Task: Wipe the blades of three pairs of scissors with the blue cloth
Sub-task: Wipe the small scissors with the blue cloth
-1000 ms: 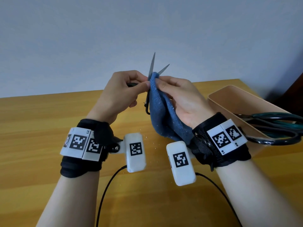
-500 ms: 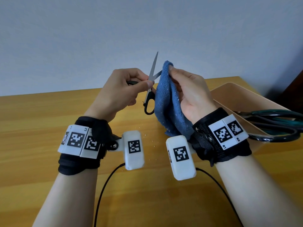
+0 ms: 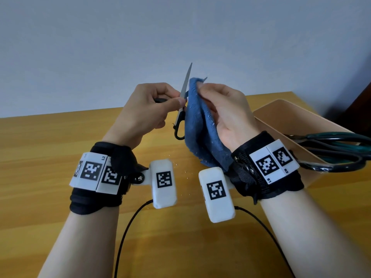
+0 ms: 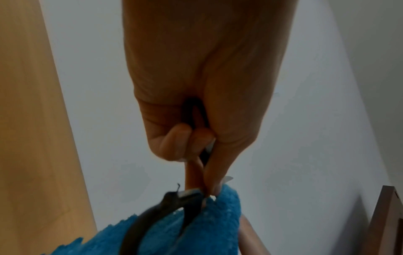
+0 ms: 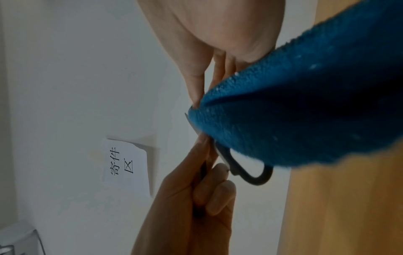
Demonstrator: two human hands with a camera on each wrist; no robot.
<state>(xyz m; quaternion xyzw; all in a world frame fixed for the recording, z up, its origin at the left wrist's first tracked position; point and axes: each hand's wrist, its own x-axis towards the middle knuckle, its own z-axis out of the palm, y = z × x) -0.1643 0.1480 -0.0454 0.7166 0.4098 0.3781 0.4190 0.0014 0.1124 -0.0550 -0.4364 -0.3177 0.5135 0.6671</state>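
The left hand (image 3: 144, 109) pinches the small scissors (image 3: 183, 101), blades spread upward. The right hand (image 3: 226, 113) pinches the blue cloth (image 3: 200, 127) around 1 blade.

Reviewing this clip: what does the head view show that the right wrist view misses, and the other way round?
Only the head view shows the beige box at the table's right with green-handled scissors in it, both wristbands, and the bare upright blade. Only the right wrist view shows a paper note with printed characters on the wall. Both show the left hand gripping the small black-handled scissors while the right hand pinches the blue cloth over the other blade.
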